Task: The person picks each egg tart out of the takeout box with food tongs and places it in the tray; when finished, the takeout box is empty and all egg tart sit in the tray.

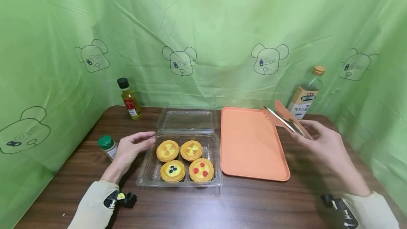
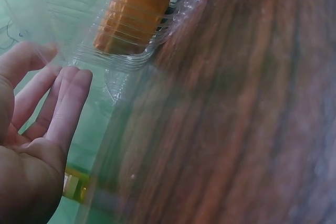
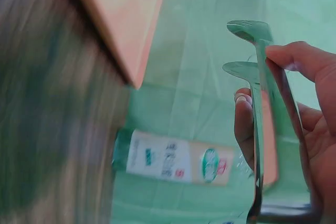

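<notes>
A clear plastic container point(image 1: 179, 183) stands with its hinged lid point(image 1: 187, 118) folded back. Inside lie several egg tarts: two with pale wedge patterns, one with dark berries point(image 1: 172, 171), one with red toppings point(image 1: 201, 170). At the container's back left corner, my left hand point(image 1: 135, 147) pinches the rim between thumb and fingertips. My right hand point(image 1: 321, 140) holds shiny metal tongs point(image 3: 259, 124) above the right side of an orange tray point(image 1: 251, 144). The arms of the tongs are spread, with nothing between their tips. Orange and green reflections show on the metal.
Behind the tray, at right, stands a large vinegar bottle point(image 1: 306, 96) with a tan cap. A small oil bottle point(image 1: 129, 100) is at back left, and a green-capped jar point(image 1: 108, 147) sits beside my left hand. Green curtains point(image 1: 222, 17) surround the wooden table point(image 1: 248, 204).
</notes>
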Motion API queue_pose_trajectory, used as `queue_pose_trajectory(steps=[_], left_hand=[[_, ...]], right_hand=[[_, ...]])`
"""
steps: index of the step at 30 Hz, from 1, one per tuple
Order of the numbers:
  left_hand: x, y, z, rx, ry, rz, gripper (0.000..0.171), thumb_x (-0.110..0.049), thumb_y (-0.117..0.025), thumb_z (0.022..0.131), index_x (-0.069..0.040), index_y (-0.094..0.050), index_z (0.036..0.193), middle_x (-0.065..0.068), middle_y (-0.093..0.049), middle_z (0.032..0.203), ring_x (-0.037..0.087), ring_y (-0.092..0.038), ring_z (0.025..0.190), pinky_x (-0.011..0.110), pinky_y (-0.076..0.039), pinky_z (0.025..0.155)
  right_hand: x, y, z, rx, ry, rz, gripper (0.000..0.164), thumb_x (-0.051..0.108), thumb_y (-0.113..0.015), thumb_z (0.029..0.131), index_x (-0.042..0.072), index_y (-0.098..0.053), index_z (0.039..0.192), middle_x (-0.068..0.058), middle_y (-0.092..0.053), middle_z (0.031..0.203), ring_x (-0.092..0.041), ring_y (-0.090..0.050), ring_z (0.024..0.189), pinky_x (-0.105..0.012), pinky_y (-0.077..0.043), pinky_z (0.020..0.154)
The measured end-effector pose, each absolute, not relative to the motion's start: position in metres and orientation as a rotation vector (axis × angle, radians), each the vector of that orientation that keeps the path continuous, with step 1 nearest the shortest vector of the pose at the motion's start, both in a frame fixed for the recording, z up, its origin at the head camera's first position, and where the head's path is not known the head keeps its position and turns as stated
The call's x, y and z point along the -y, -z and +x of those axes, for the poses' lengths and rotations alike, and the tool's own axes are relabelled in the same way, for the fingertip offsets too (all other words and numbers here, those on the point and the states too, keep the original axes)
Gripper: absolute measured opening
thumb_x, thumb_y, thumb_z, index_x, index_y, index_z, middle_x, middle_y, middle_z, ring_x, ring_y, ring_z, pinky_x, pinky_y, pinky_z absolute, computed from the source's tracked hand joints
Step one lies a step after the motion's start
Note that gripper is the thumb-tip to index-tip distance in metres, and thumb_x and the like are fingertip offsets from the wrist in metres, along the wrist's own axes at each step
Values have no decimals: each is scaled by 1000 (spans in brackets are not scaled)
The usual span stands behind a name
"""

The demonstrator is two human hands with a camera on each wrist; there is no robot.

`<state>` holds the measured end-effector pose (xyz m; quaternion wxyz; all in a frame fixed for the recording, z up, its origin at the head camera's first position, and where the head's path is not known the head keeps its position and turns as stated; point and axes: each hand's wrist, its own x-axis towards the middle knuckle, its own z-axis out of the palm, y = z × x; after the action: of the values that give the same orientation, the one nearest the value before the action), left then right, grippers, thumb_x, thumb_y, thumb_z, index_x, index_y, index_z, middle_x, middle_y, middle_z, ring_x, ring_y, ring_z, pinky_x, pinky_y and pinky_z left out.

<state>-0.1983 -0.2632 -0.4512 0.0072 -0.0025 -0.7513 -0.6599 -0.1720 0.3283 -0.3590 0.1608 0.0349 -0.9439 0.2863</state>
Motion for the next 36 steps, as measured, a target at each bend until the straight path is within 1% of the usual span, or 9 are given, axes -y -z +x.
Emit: queue_pose_trajectory(steps=[3,5,7,12,18,21,25,31,36], left_hand=[[262,452,-199,2338,2069,-12,44,-19,-82,98,2,-70,135,1,-78,118,11,-75,102,29,-61,89],[261,452,-199,2339,2064,-11,44,-19,-82,97,2,-71,134,1,-78,119,11,-74,103,28,-61,90],[261,452,-199,2351,2043,-5,43,-19,-83,97,1,-72,134,1,-77,120,10,-74,104,27,-60,90],[260,452,-199,2394,1969,3,42,-22,-83,96,-2,-74,132,2,-77,122,10,-73,105,25,-60,89],[260,450,-199,2429,1900,-17,40,-24,-83,96,-4,-75,130,4,-77,123,10,-72,105,24,-59,88],[259,449,-200,2431,1895,-25,40,-24,-83,96,-5,-76,130,6,-77,122,11,-72,105,24,-60,87],[259,450,-201,2424,1911,-23,40,-23,-83,96,-4,-75,130,6,-77,121,11,-73,104,24,-60,87],[260,452,-200,2410,1936,-16,41,-23,-82,98,-3,-74,132,8,-77,121,12,-74,103,26,-61,87],[261,451,-199,2416,1938,-6,41,-24,-82,97,-3,-74,132,7,-77,121,12,-73,104,25,-60,88]], right_hand=[[-318,356,-172,2682,-852,141,53,37,-84,94,15,-69,140,-19,-76,109,-9,-70,78,-25,-51,60],[-309,355,-172,2672,-889,174,52,34,-85,94,15,-70,139,-19,-77,108,-11,-72,79,-25,-53,58],[-299,353,-172,2660,-907,210,49,32,-86,93,15,-71,137,-17,-78,105,-11,-72,79,-23,-53,60],[-274,350,-177,2633,-920,326,45,27,-86,93,15,-73,133,-8,-78,97,-11,-69,78,-21,-52,63],[-246,347,-187,2628,-946,480,39,27,-86,93,16,-75,129,1,-74,89,-16,-67,77,-26,-54,63],[-233,346,-192,2643,-951,567,36,27,-85,93,18,-76,126,5,-74,92,-15,-69,80,-30,-56,67],[-216,344,-198,2658,-970,687,35,22,-85,93,15,-75,126,4,-74,96,-17,-70,84,-35,-58,70],[-193,344,-205,2703,-985,873,32,17,-85,92,13,-73,121,6,-68,92,-13,-65,78,-32,-56,66],[-175,345,-207,2663,-863,1086,35,16,-86,90,9,-73,122,8,-69,94,-11,-63,75,-30,-54,65]])
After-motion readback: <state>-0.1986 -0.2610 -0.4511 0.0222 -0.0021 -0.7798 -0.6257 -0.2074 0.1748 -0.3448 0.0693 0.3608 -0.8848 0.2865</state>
